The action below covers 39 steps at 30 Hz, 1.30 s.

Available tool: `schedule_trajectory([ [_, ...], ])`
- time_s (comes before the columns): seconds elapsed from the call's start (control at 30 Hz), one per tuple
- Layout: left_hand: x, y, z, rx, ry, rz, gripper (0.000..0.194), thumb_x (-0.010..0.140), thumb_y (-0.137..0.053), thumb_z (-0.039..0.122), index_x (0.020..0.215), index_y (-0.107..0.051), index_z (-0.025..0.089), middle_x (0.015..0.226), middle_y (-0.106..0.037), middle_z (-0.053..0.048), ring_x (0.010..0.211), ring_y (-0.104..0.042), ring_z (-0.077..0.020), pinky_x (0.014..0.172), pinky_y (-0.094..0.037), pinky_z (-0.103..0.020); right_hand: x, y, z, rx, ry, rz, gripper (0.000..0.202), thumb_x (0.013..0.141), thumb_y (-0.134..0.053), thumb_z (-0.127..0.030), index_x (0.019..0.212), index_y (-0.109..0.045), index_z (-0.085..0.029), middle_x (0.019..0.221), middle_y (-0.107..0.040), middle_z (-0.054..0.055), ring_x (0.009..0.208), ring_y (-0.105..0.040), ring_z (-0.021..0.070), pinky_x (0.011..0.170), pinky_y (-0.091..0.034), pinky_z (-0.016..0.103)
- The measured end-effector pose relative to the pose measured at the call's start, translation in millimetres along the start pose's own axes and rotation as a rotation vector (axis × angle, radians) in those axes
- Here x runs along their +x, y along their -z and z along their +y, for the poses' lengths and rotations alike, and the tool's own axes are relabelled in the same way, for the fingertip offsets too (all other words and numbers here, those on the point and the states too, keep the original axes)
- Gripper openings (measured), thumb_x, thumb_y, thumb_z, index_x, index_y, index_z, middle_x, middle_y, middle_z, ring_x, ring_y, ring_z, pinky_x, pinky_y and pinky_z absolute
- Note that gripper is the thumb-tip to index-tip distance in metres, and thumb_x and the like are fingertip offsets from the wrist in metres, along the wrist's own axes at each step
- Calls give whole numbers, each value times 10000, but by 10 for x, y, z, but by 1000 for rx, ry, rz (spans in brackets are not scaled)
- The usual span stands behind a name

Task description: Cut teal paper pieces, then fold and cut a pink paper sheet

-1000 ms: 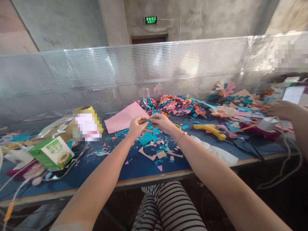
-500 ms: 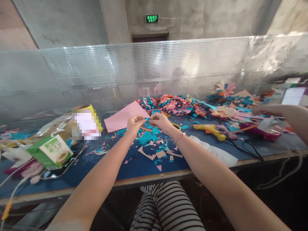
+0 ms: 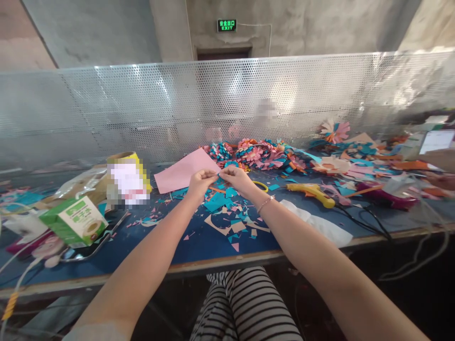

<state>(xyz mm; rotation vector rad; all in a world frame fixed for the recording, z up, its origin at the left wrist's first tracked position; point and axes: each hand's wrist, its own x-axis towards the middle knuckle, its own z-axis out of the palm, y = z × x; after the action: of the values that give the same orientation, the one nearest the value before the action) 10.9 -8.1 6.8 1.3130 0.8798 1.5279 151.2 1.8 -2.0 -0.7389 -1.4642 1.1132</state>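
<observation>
My left hand (image 3: 201,183) and right hand (image 3: 236,179) meet near the centre of the frame, the thumb and fingertips of each pressed together. Between them shows only a speck of blue paper (image 3: 219,174); both hands appear to be pinching it, one from either side, though the fingers cover nearly all of it and I can't make out its shape. It sits right at my fingertips, seemingly above the desk (image 3: 199,251).

Just behind my left hand, a pink sheet (image 3: 186,171) lies flat and looks whole. Below my hands, in the middle of the frame, paper scraps (image 3: 218,201) in blue, pink and cream are strewn about. Past my right hand, toward the upper centre, paper flowers (image 3: 252,154) lie heaped, so I judge many pieces are done, while the one in my fingers looks unfinished and the pink sheet unused.

Farther to the right of centre lies a yellow glue gun (image 3: 313,193), untouched, and at lower left a green carton (image 3: 76,220) stands tilted.
</observation>
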Motion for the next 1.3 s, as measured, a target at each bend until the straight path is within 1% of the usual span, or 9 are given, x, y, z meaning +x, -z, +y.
schedule_trajectory([
  [0.2,-14,-13,11,-15,2,-28,265,436,-769,164,659,-626,147,613,-631,-6,593,-576,-121,586,-435,-242,11,15,2,110,-83,3,351,514,-759,-393,684,-559,-160,567,-517,-50,506,-467,65,512,-397,223],
  [0.43,-30,-23,34,-22,27,-40,313,405,-782,188,669,-622,135,623,-639,-6,609,-586,-118,605,-440,-238,-22,21,-53,226,-129,-13,379,429,-806,-360,637,-574,-145,551,-522,-53,513,-483,60,530,-415,219],
  [0.7,-26,-19,33,13,11,-46,301,408,-775,184,668,-635,131,629,-651,-16,618,-590,-123,622,-440,-243,-36,50,-66,253,-154,-58,362,436,-815,-340,632,-582,-145,551,-508,-56,512,-478,52,528,-420,212],
  [0.97,-15,0,7,64,-32,-51,258,455,-751,172,684,-643,127,633,-648,-21,624,-590,-130,629,-439,-252,-61,48,-103,210,-152,-64,352,456,-808,-330,649,-577,-147,560,-519,-53,506,-480,51,518,-421,208],
  [1.17,-23,-17,16,48,-10,-14,237,450,-737,159,662,-637,126,610,-636,-16,605,-581,-126,611,-436,-247,-32,33,-39,132,-133,-21,343,487,-786,-355,670,-577,-153,577,-534,-47,507,-484,60,489,-403,207],
  [1.3,-18,-21,3,40,-10,5,239,443,-735,163,657,-637,126,592,-628,-13,587,-573,-121,590,-431,-241,-9,12,5,154,-93,-14,338,493,-776,-360,660,-568,-153,577,-530,-49,521,-479,57,510,-402,206],
])
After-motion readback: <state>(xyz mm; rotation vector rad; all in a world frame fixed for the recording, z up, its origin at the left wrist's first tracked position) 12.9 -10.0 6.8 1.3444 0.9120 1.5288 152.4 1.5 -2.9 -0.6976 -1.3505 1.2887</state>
